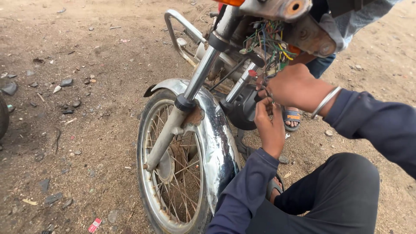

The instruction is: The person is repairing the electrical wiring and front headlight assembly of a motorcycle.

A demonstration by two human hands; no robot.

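1. Left hand [269, 125] fingers pinch black housing [243, 110], right of fork [197, 82].
2. Right hand [291, 86] fingers curled on wires [268, 41]; grip unclear.
3. Fender [214, 130], wheel [171, 173] block left side.
4. Another person's sandalled foot [292, 118] behind.

Fork tubes [203, 71] and wire tangle [268, 43] crowding both hands; open ground left.
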